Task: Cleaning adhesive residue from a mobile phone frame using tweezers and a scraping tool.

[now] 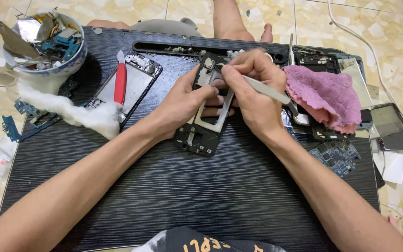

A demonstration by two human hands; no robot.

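Observation:
My left hand point(185, 105) grips a black phone frame point(201, 133) by its left side and holds it tilted above the dark table point(187, 196). My right hand point(253, 88) pinches metal tweezers point(267, 89), their tips at the top of the frame near its camera opening. The upper part of the frame is hidden behind my fingers.
A second phone frame point(136, 88) with a red-handled tool point(120, 81) on it lies to the left, beside white cotton point(71, 112). A bowl of scrap parts point(47, 44) sits far left. A pink cloth point(325, 95), circuit boards point(336, 156) and screen parts point(388, 121) lie right.

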